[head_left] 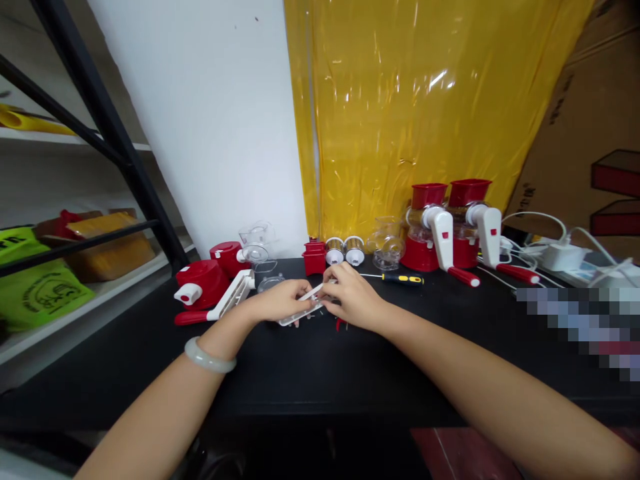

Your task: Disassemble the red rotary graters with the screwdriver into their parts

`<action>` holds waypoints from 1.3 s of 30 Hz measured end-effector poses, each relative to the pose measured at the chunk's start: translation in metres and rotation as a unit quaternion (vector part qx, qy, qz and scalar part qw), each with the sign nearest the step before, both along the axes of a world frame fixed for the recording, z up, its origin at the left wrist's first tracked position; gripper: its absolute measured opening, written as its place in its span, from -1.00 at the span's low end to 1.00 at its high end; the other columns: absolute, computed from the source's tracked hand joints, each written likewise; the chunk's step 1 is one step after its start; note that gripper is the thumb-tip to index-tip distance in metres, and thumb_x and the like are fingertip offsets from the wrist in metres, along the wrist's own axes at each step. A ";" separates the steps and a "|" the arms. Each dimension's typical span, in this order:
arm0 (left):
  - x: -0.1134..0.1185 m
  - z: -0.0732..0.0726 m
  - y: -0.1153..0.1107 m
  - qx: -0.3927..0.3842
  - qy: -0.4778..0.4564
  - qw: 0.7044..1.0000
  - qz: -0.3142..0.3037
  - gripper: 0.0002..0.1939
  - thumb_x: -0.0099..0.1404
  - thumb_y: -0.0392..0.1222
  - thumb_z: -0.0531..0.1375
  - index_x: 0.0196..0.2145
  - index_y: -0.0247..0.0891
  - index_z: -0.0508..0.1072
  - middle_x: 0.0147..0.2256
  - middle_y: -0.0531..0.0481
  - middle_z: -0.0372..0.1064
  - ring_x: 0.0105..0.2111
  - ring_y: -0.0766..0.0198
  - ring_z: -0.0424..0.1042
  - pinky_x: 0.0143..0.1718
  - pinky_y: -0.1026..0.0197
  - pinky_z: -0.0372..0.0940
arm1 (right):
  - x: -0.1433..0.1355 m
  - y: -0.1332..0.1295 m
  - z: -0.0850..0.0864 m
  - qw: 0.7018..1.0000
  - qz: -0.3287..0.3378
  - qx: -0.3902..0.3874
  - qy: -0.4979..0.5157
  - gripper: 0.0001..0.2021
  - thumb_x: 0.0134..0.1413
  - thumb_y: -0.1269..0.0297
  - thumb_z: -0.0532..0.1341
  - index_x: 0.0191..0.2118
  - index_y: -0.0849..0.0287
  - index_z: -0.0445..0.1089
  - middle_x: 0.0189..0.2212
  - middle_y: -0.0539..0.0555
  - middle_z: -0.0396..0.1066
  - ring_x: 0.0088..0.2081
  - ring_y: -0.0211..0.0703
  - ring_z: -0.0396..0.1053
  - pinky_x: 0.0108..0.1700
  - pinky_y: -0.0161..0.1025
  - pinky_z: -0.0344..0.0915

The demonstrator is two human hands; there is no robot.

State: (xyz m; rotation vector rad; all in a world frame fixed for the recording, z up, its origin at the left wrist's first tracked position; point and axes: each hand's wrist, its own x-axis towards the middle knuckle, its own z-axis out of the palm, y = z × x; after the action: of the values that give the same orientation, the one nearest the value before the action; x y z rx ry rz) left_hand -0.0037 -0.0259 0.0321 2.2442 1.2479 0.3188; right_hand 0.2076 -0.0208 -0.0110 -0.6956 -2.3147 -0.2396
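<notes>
My left hand (280, 301) is closed on one end of a white plastic crank arm (296, 317), held tilted just above the black table. The fingers of my right hand (353, 297) pinch at its other end and cover much of it. Whether a small part is between those fingers cannot be made out. Below the hands lie a few tiny loose pieces and a small red piece (339, 325). Just behind my right hand rests a screwdriver (403, 279) with a yellow and black handle.
At left stand red grinder bases (203, 283) and another crank arm (231, 297) with a red grip. Red hoppers (315, 259), two grater drums (345, 251) and clear plastic housings (387, 250) line the back. Two assembled grinders (425, 233) and white cables (565, 250) are at right.
</notes>
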 end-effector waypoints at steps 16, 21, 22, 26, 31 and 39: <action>0.007 -0.004 -0.001 -0.068 -0.107 0.992 0.011 -0.71 0.14 -0.03 0.27 -0.32 -0.27 0.33 -0.43 0.05 0.46 -0.55 0.28 0.49 -0.55 0.29 0.35 | 0.000 0.002 -0.002 0.997 -0.037 0.064 -0.010 -0.89 0.16 0.29 0.23 -0.29 0.15 0.50 -0.19 0.16 0.38 -0.14 -0.03 0.20 -0.18 -0.11 0.11; 0.007 -0.003 0.000 -0.106 -0.129 0.986 0.011 -0.68 0.14 0.00 0.29 -0.30 -0.28 0.38 -0.40 0.04 0.48 -0.56 0.32 0.48 -0.54 0.30 0.36 | 0.000 0.005 -0.003 0.998 -0.027 0.047 0.010 -0.94 0.10 0.32 0.26 -0.33 0.14 0.50 -0.22 0.13 0.39 -0.15 -0.06 0.22 -0.17 -0.12 0.11; 0.007 -0.004 0.001 -0.110 -0.133 0.985 0.010 -0.68 0.13 0.01 0.30 -0.30 -0.29 0.38 -0.40 0.03 0.49 -0.56 0.32 0.48 -0.54 0.30 0.36 | 0.000 0.006 -0.004 0.999 -0.023 0.043 0.014 -0.95 0.09 0.33 0.27 -0.34 0.14 0.50 -0.23 0.13 0.39 -0.16 -0.06 0.22 -0.17 -0.13 0.11; 0.005 -0.005 0.003 -0.122 -0.138 0.983 0.001 -0.67 0.13 -0.01 0.30 -0.29 -0.30 0.39 -0.38 0.01 0.51 -0.55 0.32 0.48 -0.51 0.28 0.38 | 0.001 0.009 -0.006 0.999 -0.005 0.030 0.027 -0.95 0.09 0.33 0.27 -0.34 0.14 0.49 -0.24 0.11 0.39 -0.16 -0.08 0.23 -0.17 -0.14 0.13; 0.005 -0.006 0.004 -0.123 -0.135 0.983 -0.001 -0.68 0.13 -0.01 0.28 -0.28 -0.30 0.39 -0.37 0.00 0.51 -0.55 0.31 0.48 -0.52 0.29 0.37 | 0.002 0.010 -0.007 0.999 0.008 0.016 0.033 -0.96 0.08 0.34 0.27 -0.35 0.14 0.49 -0.24 0.12 0.37 -0.17 -0.09 0.24 -0.16 -0.14 0.14; 0.005 -0.006 0.002 -0.122 -0.134 0.983 -0.002 -0.71 0.15 -0.04 0.25 -0.28 -0.29 0.36 -0.39 0.01 0.49 -0.57 0.30 0.47 -0.54 0.26 0.38 | 0.001 0.010 -0.008 0.999 0.012 0.014 0.035 -0.96 0.07 0.34 0.27 -0.36 0.14 0.48 -0.24 0.11 0.36 -0.19 -0.09 0.24 -0.17 -0.14 0.15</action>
State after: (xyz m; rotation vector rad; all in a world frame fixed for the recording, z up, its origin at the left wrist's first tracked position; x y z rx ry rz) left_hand 0.0011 -0.0239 0.0263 1.9231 1.0756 0.4265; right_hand 0.2087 -0.0105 -0.0185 -0.6518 -2.2470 -0.2335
